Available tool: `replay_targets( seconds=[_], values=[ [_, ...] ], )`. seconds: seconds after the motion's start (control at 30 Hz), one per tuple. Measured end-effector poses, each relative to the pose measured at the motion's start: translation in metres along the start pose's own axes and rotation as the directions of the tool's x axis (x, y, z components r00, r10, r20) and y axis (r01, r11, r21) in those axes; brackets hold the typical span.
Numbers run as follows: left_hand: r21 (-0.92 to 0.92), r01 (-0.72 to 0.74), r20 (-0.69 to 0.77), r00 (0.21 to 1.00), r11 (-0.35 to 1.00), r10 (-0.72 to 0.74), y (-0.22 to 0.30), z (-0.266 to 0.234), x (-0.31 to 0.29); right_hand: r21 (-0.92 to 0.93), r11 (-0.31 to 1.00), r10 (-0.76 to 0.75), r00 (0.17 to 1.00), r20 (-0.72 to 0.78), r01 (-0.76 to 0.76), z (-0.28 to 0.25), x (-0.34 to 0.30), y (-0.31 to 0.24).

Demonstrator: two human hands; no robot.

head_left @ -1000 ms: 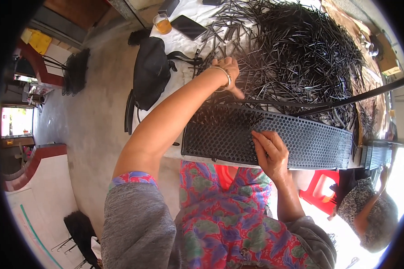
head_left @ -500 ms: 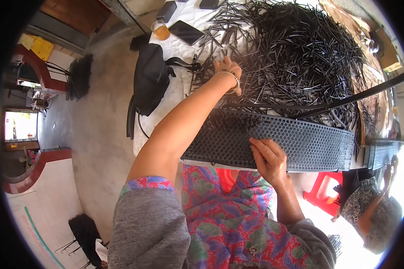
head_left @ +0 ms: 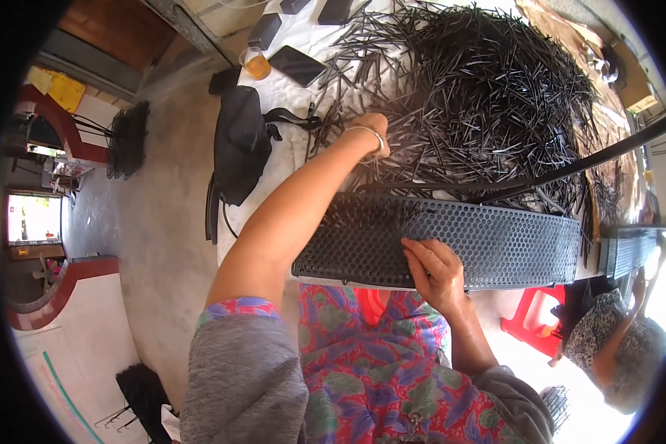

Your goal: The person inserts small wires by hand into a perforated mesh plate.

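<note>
A black perforated tray (head_left: 496,244), full of small round holes, runs across in front of me at the table's near edge. My right hand (head_left: 438,272) is over its near middle, thumb and fingertips pinched together; whatever they hold is too small to make out. Beyond the tray, my left hand (head_left: 375,135), with bracelets at the wrist, reaches to the left edge of a large heap of thin black strips (head_left: 496,103). Its fingers point away and are hidden. Many dark strips stand or lie at the tray's left part, partly behind my left forearm.
A black bag (head_left: 241,144), a cup of amber drink (head_left: 256,65) and a dark phone (head_left: 297,65) lie left on the white-covered table. A long black bar (head_left: 599,157) slants in over the heap. Right are a red stool (head_left: 529,314) and another person (head_left: 618,351).
My left hand has drawn slightly left and nearer, its fingers turning out of sight. The right hand stays pinched at the tray. The whole view has shifted a little.
</note>
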State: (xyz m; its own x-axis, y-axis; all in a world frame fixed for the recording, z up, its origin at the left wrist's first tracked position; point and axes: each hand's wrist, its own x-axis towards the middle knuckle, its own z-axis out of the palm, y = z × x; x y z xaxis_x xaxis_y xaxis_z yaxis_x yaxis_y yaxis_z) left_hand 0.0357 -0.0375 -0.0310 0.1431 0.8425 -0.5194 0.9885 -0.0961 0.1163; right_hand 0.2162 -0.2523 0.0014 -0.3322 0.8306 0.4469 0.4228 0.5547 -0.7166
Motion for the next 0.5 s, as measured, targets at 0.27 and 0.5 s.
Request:
replay_targets(
  seconds=[0.27,0.5],
  values=[
    [-0.958,-0.153,-0.143,0.988,0.24,0.061,-0.065,-0.003,0.015,-0.005,1.0,0.028,0.999,0.027,-0.027,0.0,0.001,-0.001],
    [-0.922,-0.12,-0.16,0.984,-0.369,0.08,-0.055,0.007,0.033,-0.022,0.999,0.042,0.999,0.009,-0.042,-0.001,0.002,0.0]
  ],
)
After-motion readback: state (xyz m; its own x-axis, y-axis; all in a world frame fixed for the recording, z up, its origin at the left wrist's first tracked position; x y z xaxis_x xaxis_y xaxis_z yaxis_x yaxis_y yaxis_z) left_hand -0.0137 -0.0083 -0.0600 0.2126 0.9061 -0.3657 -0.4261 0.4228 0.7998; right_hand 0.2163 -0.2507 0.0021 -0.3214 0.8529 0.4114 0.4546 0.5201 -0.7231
